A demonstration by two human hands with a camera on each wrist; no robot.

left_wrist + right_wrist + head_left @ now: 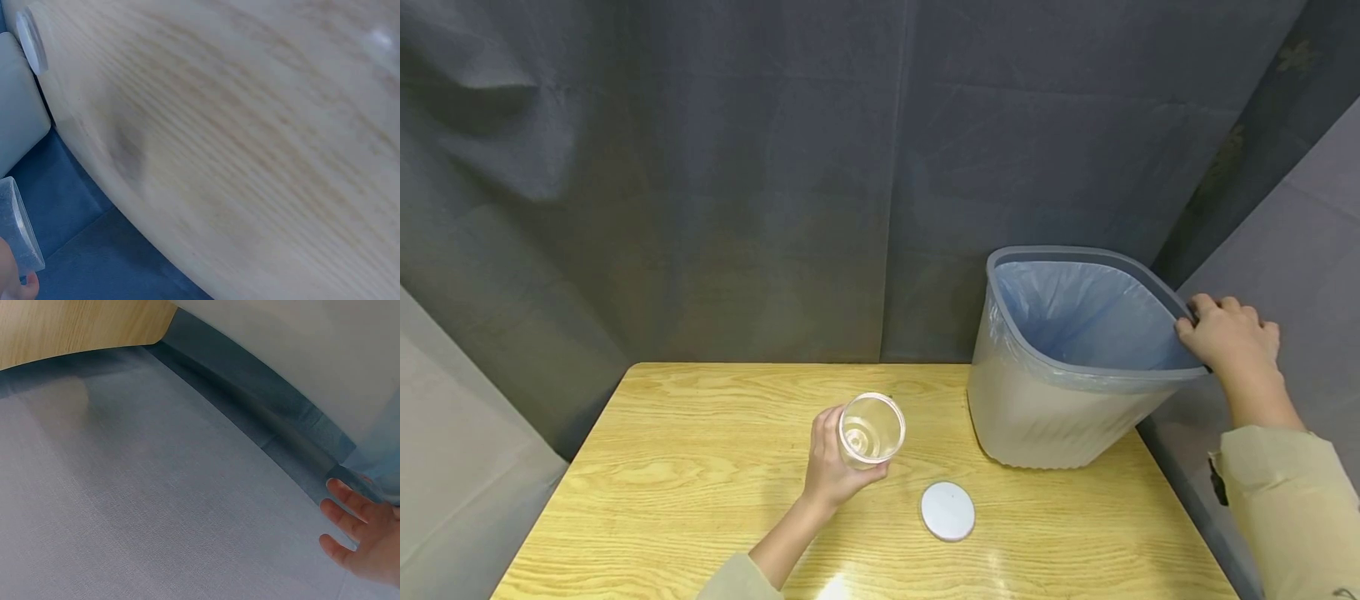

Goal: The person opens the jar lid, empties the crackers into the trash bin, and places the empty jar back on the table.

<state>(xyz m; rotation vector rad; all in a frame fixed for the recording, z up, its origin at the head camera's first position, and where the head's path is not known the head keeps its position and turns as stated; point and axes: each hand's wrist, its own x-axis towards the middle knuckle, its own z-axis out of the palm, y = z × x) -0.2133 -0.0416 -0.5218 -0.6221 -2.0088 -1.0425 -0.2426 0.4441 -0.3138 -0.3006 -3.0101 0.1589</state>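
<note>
My left hand (838, 467) grips a clear plastic jar (872, 429) around its side above the table, its round mouth facing up toward the head camera. The left wrist view catches only part of that jar (22, 234) and some fingertips at the lower left. On the wood table just right of the jar lies a round white lid (947, 511). A pale trash bin (1052, 417) with a grey rim and blue liner stands at the right. My right hand (1232, 333) is at its right rim, thumb overlapping the edge; in the right wrist view its fingers (344, 519) spread loosely.
The wood-grain table (700, 475) carries the bin near its back right corner. Dark grey cloth (760, 183) hangs behind the table, and lighter panels (1292, 225) flank it on both sides.
</note>
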